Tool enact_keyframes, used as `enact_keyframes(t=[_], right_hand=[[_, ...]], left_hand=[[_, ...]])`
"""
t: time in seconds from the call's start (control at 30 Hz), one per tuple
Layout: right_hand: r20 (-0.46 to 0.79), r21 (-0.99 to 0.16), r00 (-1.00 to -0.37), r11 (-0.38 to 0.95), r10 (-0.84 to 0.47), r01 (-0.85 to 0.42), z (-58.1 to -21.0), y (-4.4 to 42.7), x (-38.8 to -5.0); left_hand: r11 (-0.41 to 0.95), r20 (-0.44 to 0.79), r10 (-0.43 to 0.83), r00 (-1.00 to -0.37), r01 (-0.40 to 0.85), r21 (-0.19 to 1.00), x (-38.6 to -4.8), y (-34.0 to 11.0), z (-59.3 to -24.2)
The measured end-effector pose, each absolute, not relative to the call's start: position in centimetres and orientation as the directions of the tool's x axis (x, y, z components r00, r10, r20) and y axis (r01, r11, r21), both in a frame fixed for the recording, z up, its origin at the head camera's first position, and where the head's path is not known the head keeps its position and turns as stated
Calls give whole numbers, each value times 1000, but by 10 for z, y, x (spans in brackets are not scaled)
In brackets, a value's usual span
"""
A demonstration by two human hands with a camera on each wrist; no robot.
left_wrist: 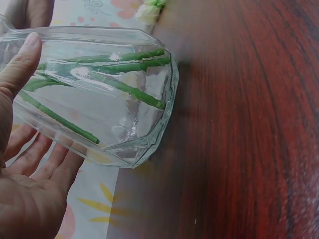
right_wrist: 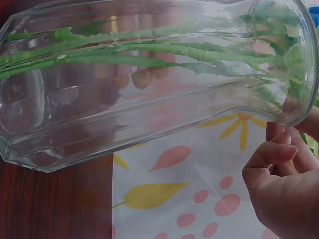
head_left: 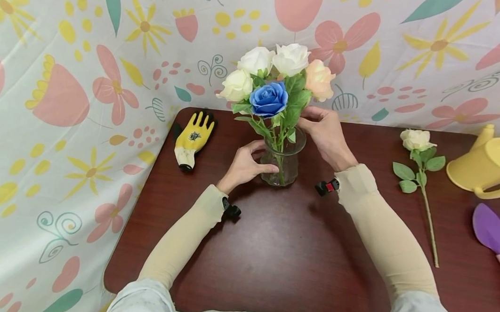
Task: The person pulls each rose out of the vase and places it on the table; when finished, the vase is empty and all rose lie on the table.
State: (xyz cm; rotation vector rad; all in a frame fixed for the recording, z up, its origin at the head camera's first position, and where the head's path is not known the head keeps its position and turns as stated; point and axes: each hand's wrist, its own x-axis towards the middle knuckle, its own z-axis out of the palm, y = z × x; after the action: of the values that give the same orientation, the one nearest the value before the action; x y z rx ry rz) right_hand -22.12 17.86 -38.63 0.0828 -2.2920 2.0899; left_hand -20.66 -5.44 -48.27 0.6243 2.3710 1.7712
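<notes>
A clear glass vase (head_left: 289, 167) (left_wrist: 99, 109) (right_wrist: 149, 104) stands upright on the table, holding a blue rose (head_left: 269, 99), several white or cream roses (head_left: 291, 59) and a peach rose (head_left: 319, 80). Green stems (left_wrist: 129, 89) (right_wrist: 149, 50) show through the glass. My left hand (head_left: 245, 166) (left_wrist: 35, 189) grips the vase's left side, thumb in front and fingers around the back. At the right of the rim, my right hand (head_left: 326, 135) (right_wrist: 289, 184) has curled fingers beside the leaves and stems; its fingertips are partly hidden, so whether they pinch a stem is unclear.
A yellow-and-black glove (head_left: 194, 136) lies left of the vase. Toward the right are a single cream rose (head_left: 417, 140), a yellow watering can (head_left: 487, 163) and a purple trowel (head_left: 490, 227). Patterned cloth (head_left: 122, 74) hangs behind and left of the table (head_left: 278, 261).
</notes>
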Motion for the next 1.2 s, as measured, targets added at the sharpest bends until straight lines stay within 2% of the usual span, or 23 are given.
enact_keyframes(t=[0.57, 0.9, 1.2], right_hand=[[54, -995, -998, 88, 13, -52, -385, 177, -223], [89, -995, -995, -32, 43, -90, -381, 175, -220], [126, -988, -988, -83, 93, -134, -375, 174, -216]], left_hand=[[224, 146, 399, -905, 251, 942, -207, -55, -483], [226, 146, 404, -903, 253, 941, -207, -56, -484], [224, 145, 403, -903, 251, 942, -207, -57, -485]])
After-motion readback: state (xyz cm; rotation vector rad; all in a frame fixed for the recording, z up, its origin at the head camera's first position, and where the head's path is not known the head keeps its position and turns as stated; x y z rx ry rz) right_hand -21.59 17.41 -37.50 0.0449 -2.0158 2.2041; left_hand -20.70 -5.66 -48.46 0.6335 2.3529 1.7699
